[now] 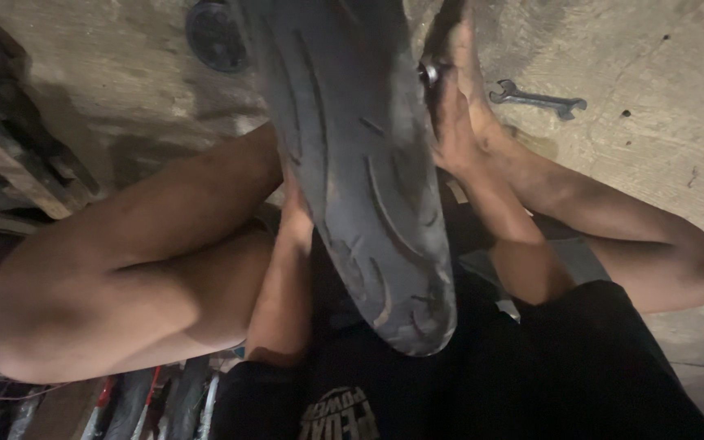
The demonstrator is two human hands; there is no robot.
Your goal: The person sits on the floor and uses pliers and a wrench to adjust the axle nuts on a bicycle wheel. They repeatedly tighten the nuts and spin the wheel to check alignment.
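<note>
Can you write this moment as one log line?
dark grooved rubber tyre between knees | right hand at hub | left hand hidden | steel spanner on floor

A single head-worn camera supplies the only view. It looks steeply downward from the seated person's head, over the lap toward the concrete floor (670,147). The range is close: the motorcycle tyre (360,171) stands directly before the lens and fills the frame centre, from the top edge to the lap. The bent knees mark the left and right borders. Lighting is dim, so the clutter at the left edge probably cannot be identified reliably. No second view overlaps this one.
</note>
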